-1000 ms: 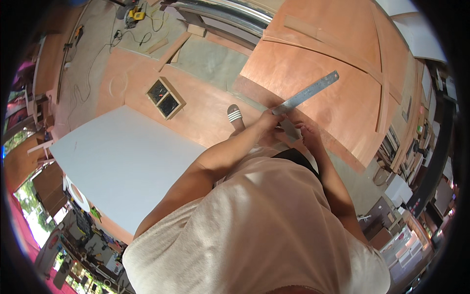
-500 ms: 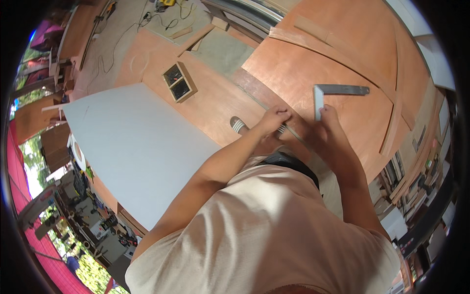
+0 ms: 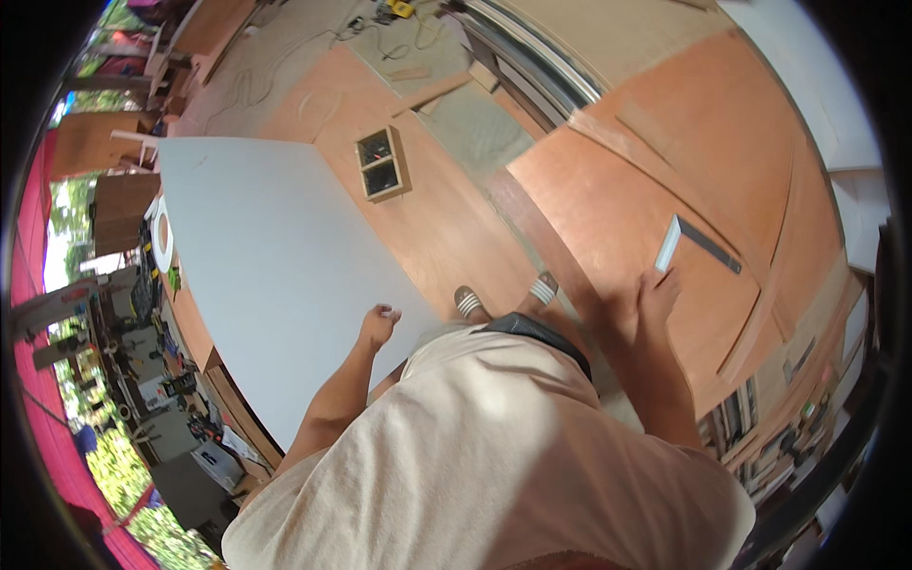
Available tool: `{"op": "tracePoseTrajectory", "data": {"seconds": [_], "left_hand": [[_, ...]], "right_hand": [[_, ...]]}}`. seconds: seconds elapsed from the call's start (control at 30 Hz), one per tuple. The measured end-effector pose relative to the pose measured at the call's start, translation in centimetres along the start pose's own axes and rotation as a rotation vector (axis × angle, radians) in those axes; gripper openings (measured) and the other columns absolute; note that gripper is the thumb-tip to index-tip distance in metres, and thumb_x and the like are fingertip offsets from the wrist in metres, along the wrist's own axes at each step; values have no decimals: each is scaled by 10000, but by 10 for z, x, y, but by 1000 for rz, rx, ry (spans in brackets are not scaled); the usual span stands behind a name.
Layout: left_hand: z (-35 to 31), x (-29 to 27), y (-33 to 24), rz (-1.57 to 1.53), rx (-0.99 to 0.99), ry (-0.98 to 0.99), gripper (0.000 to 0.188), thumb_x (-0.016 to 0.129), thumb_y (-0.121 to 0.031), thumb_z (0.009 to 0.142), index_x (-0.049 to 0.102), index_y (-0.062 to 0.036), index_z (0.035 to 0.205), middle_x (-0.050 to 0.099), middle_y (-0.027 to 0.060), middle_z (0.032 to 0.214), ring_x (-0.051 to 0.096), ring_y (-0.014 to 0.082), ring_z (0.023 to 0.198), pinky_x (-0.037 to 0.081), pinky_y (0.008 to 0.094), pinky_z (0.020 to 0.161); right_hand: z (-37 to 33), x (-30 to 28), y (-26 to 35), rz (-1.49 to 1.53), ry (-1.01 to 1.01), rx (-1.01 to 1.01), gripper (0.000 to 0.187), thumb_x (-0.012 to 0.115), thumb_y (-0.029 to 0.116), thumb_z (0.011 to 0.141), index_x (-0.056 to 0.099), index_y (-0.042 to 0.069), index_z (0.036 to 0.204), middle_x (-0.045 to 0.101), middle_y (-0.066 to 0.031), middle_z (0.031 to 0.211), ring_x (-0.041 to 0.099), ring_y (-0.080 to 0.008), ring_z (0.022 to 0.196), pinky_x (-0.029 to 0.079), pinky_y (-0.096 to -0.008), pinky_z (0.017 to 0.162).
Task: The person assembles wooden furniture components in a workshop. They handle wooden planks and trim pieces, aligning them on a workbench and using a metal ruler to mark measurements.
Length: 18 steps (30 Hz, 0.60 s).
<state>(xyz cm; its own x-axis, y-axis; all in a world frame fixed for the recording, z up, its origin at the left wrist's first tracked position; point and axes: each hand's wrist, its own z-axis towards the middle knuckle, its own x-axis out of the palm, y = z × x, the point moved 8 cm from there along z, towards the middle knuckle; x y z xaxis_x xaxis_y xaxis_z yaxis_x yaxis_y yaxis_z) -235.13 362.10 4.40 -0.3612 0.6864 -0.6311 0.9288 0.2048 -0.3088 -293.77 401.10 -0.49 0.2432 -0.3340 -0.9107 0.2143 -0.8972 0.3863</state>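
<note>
My right hand (image 3: 656, 294) grips the pale metal stock of a try square (image 3: 669, 245). Its dark blade angles away to the right, above an orange-brown plywood sheet (image 3: 608, 223). My left hand (image 3: 381, 325) is closed with its fingertips pinched together, near the right edge of a large light-grey board (image 3: 256, 237). A small pale bit shows at those fingertips, too small to name. The left hand is apart from the square.
A divided wooden box (image 3: 402, 175) with dark contents lies beyond my sandalled feet. Long wood strips (image 3: 787, 228) rest on the plywood at right. A cable and yellow tool (image 3: 403, 9) lie at the far end. Cluttered tools (image 3: 180, 385) fill the left side.
My left hand has moved left and nearer my body, from between my feet and the plywood to over the grey board. The try square has turned and shifted right and nearer. The view has swung.
</note>
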Motion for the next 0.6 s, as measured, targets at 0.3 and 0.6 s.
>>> {"op": "tracePoseTrajectory", "data": {"seconds": [0.3, 0.6], "left_hand": [[-3, 10, 98, 112, -7, 68, 449, 602, -354, 909, 667, 35, 1124, 664, 289, 1124, 630, 411, 1099, 491, 437, 947], [149, -73, -9, 65, 226, 112, 544, 649, -463, 864, 677, 15, 1123, 674, 266, 1123, 641, 372, 1097, 487, 418, 963]], "right_hand": [[-148, 53, 52, -437, 474, -248, 752, 635, 442, 856, 363, 40, 1429, 335, -256, 1494, 388, -478, 1319, 311, -729, 989], [-119, 24, 133, -248, 478, -131, 507, 709, 313, 772, 470, 22, 1112, 590, -271, 1055, 587, -454, 1030, 485, -538, 846]]}}
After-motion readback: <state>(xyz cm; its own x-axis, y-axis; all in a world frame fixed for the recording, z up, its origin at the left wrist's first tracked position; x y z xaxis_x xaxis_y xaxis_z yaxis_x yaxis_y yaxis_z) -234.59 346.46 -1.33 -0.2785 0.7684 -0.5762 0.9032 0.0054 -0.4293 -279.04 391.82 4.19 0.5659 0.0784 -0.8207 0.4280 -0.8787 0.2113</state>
